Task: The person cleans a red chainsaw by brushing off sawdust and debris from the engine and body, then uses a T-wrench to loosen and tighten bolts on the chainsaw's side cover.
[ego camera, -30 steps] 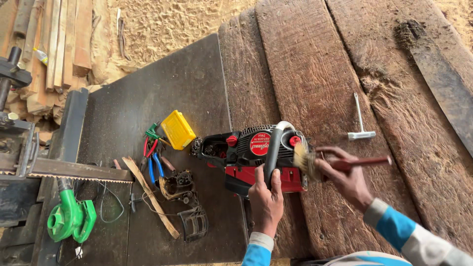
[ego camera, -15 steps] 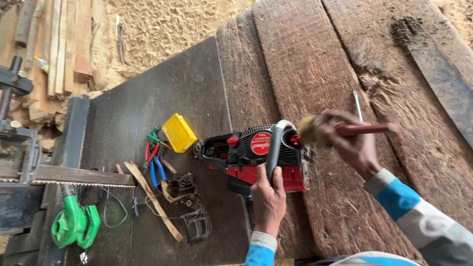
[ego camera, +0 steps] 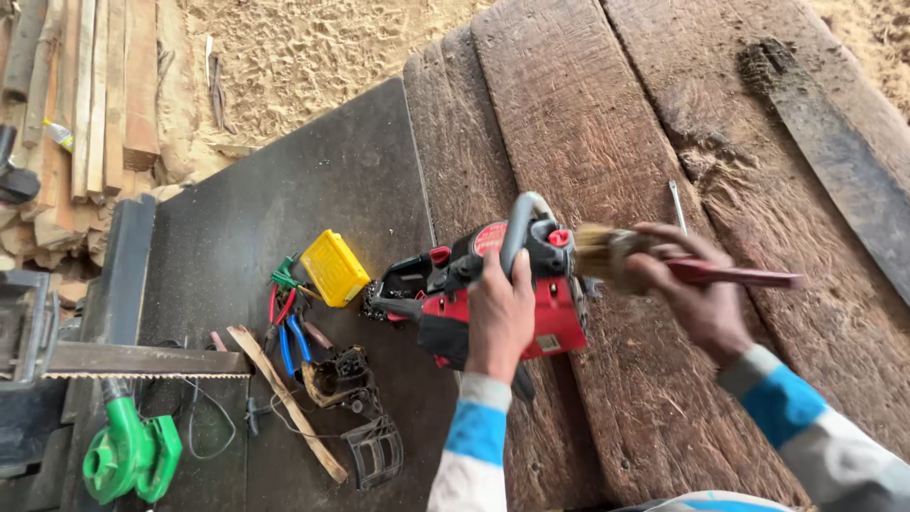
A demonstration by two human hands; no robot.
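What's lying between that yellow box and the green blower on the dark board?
In the head view, between the yellow box and green blower lie red- and blue-handled pliers, a saw bar, a wooden stick and a thin cord.

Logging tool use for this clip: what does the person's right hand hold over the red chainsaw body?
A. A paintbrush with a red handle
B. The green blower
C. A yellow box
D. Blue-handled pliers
A: the right hand grips a red-handled paintbrush, bristles against the red chainsaw body, while the left hand holds the saw's handle.
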